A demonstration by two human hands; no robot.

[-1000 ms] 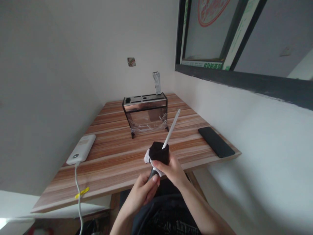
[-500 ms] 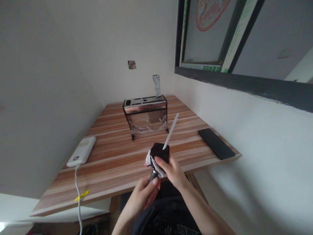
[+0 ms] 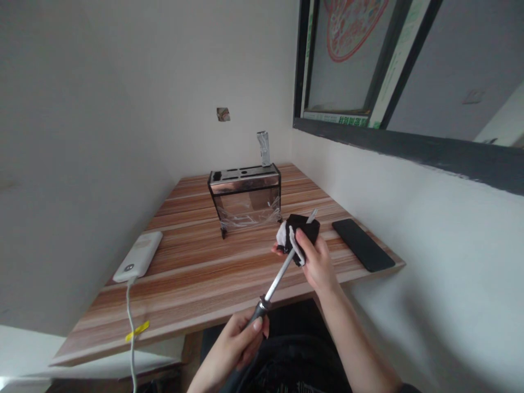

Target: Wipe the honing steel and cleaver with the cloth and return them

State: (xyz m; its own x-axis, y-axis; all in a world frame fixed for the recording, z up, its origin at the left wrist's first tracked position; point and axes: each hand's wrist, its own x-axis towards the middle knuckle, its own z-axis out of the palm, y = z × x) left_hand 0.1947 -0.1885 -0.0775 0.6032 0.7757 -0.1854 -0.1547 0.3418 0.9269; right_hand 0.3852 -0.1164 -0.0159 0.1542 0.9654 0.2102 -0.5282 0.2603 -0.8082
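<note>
My left hand [image 3: 245,335] is closed round the dark handle of a sharpening steel [image 3: 278,279], just beyond the table's front edge. Its bright rod slants up to the right. My right hand [image 3: 317,259] is wrapped round a folded black and white cloth [image 3: 303,232] that encloses the rod near its far end. Only the tip of the steel pokes out past the cloth. Behind them stands a knife block [image 3: 245,207] with a slotted top and a see-through front with crumpled clear film. A silvery wrapped handle [image 3: 264,148] rises from its right end.
On the wood-grain table [image 3: 184,245], a white power bank [image 3: 139,255] lies at the left with a white cable [image 3: 130,311] running over the front edge, across yellow tape [image 3: 138,331]. A black phone [image 3: 362,244] lies near the right edge, beside the wall and window frame.
My right hand and the cloth have slid up the rod, away from the handle, towards the tip. More of the rod now shows between my hands. My left hand keeps its grip on the handle.
</note>
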